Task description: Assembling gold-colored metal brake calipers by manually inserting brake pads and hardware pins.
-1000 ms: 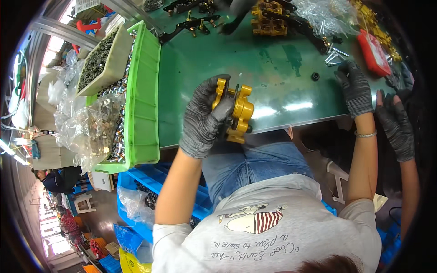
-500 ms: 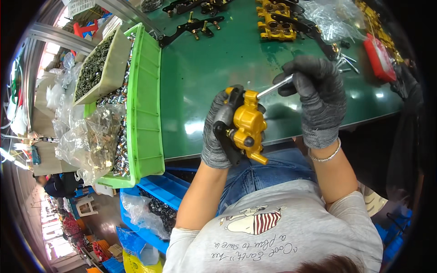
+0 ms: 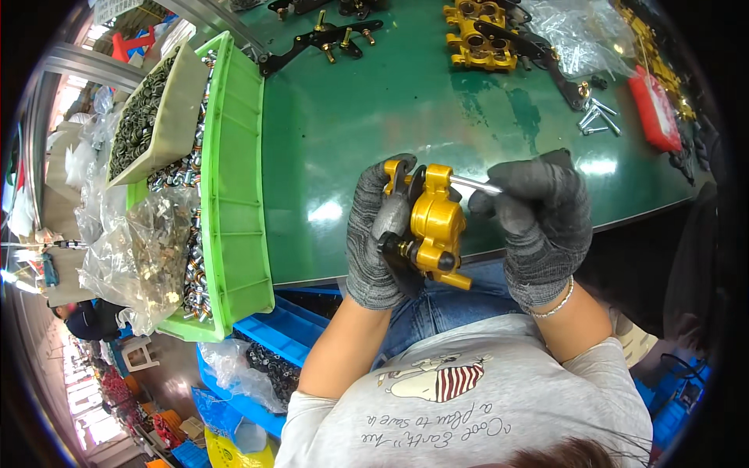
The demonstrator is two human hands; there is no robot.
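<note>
My left hand (image 3: 373, 242), in a grey knit glove, is closed round a gold brake caliper (image 3: 438, 222) with a black bracket (image 3: 398, 253) on its left side. I hold it up near the table's front edge. In my gloved right hand (image 3: 546, 222), the fingers pinch the outer end of a silver pin (image 3: 473, 184). The pin lies nearly level, and its other end meets the hole in the caliper's upper lug. How deep it sits inside the lug is hidden.
A green crate (image 3: 238, 195) of small metal parts stands at left, with a cream bin (image 3: 160, 117) of dark clips on it. Loose silver pins (image 3: 597, 117), gold calipers (image 3: 480, 54), a black bracket (image 3: 328, 43) and a red box (image 3: 655, 109) lie along the table's far side.
My right hand has come lower, and the pin has gone from slanting up to nearly level at the lug. The caliper has shifted slightly right and down in view.
</note>
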